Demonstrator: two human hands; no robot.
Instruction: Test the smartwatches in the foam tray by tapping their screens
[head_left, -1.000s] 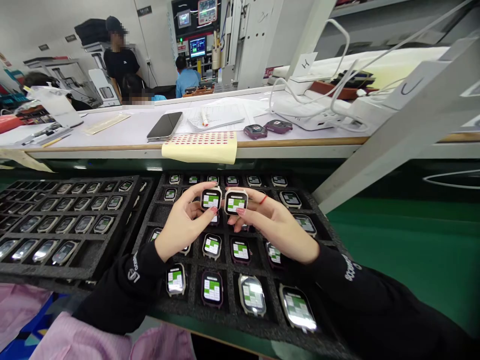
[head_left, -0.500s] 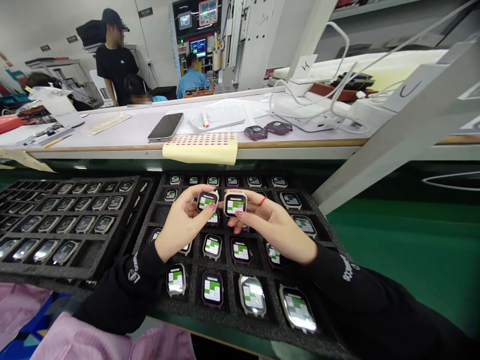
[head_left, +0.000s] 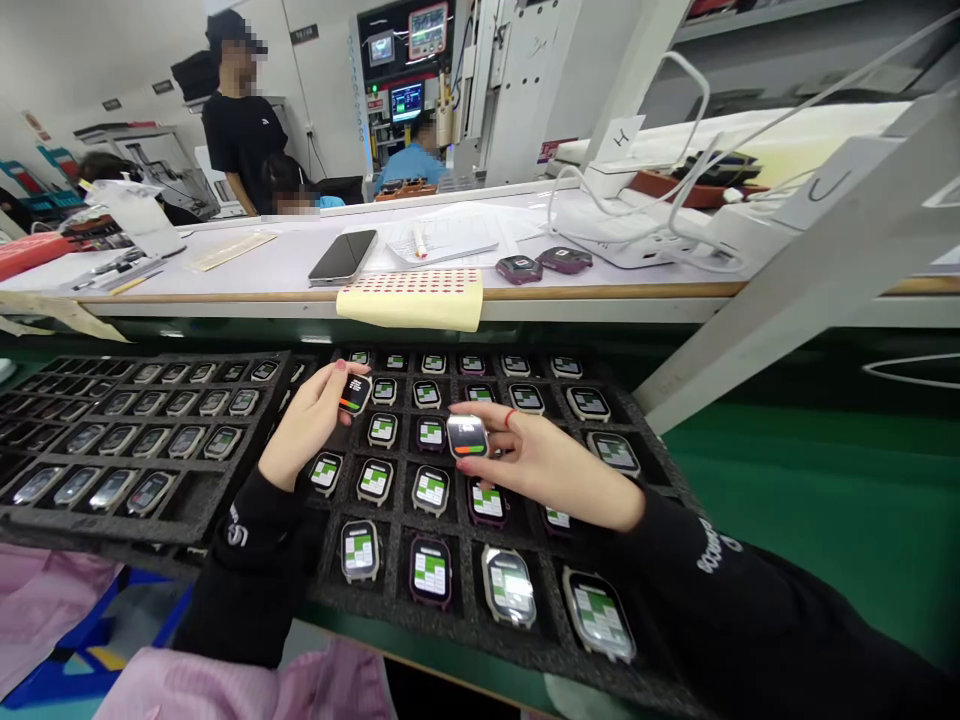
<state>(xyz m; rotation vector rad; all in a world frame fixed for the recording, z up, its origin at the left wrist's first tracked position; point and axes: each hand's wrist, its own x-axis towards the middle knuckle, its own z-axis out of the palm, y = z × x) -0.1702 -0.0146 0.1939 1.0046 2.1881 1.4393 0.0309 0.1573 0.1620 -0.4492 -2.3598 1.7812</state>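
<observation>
My left hand (head_left: 313,412) grips a smartwatch case (head_left: 355,394) by its edge at the upper left of the black foam tray (head_left: 469,535). Its dark screen carries an orange and green band. Over the tray's middle, my right hand (head_left: 536,455) holds a second, light-framed watch case (head_left: 467,437) between thumb and fingers, with a similar coloured band on its screen. Below and around both hands, strapless watches such as the purple one (head_left: 430,572) lie face up in the tray's compartments, most showing green and white blocks. My right hand hides some of them.
A second foam tray (head_left: 191,490) of watches with dark screens stands at left. Behind, a shelf (head_left: 262,300) bears a phone (head_left: 343,257), papers, two dark purple watch-like pieces (head_left: 564,259) and white cables. A slanted metal post (head_left: 757,300) rises at right. Other people are in the background.
My hands have moved apart, the left one leftward and the right one slightly down. Both held watches' screens went from green and white blocks to dark with a coloured band.
</observation>
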